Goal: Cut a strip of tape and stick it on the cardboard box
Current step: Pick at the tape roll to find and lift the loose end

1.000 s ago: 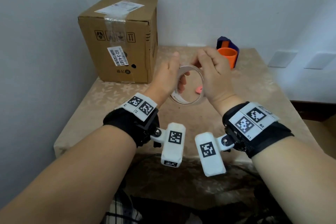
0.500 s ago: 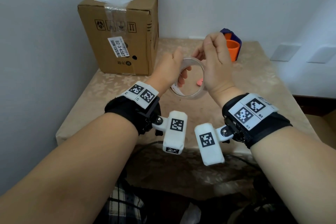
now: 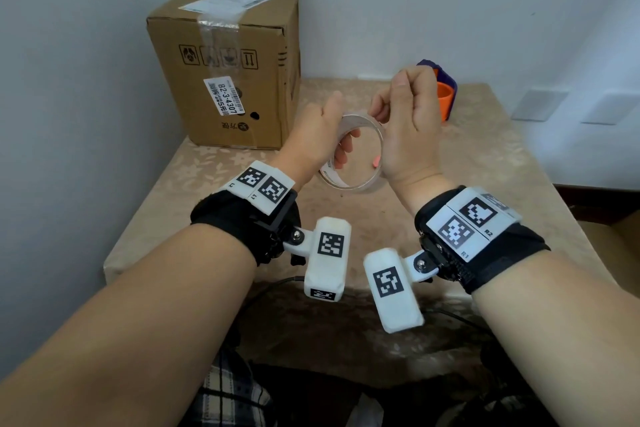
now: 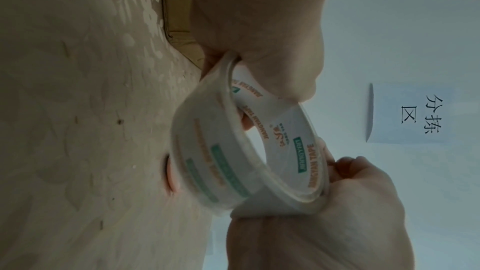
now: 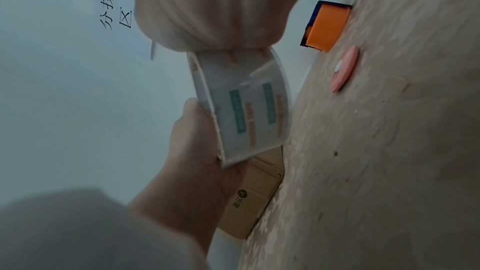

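Observation:
Over the middle of the table I hold a clear tape roll (image 3: 353,180) with a white printed core. My left hand (image 3: 337,125) grips its left side, fingers through the hole and thumb on top. My right hand (image 3: 391,100) has curled fingers that pinch the roll's upper right rim. The left wrist view shows the tape roll (image 4: 246,151) between both hands. In the right wrist view the tape roll (image 5: 241,106) hangs below my right fingers. The cardboard box (image 3: 225,62), taped along its top, stands at the back left.
An orange cup in a purple holder (image 3: 445,94) stands at the back right, behind my right hand. A small flat pink object (image 5: 345,69) lies on the beige table (image 3: 485,166) under the roll. Walls close in behind and on the left.
My right hand has risen and its fingers have curled in over the roll's top rim. The left hand keeps its grip on the roll.

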The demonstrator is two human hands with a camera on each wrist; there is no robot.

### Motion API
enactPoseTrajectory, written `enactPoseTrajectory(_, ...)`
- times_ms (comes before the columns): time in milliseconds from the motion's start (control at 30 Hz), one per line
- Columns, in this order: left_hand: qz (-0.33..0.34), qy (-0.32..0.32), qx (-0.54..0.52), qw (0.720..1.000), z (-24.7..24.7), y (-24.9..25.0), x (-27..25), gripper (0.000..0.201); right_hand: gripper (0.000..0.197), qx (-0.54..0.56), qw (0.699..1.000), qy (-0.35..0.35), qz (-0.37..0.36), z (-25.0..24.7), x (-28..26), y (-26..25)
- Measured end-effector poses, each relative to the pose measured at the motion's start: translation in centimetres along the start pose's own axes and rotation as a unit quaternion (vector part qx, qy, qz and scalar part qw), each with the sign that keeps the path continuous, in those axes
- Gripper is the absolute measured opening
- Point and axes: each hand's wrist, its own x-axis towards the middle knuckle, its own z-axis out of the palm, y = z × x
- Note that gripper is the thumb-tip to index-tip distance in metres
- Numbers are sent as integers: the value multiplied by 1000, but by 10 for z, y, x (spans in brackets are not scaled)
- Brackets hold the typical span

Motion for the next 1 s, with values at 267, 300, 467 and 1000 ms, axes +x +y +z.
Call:
enactPoseTrajectory(267, 5, -11, 9, 1000, -3, -1, -2, 58, 23, -1, 999, -29, 29, 2, -2, 0)
enactPoseTrajectory(300, 11, -14, 8, 1000, -4, -1, -1, 59, 21, 8, 999, -36, 36, 2, -2, -2)
enactPoseTrajectory(467, 48, -5, 4, 999, -13, -4, 1, 63, 31, -15, 983, -154, 103, -5, 5, -7)
enactPoseTrajectory(1000, -34, -50, 65, 996, -11, -38, 0, 47, 5, -166, 917, -336, 140, -28, 2, 12)
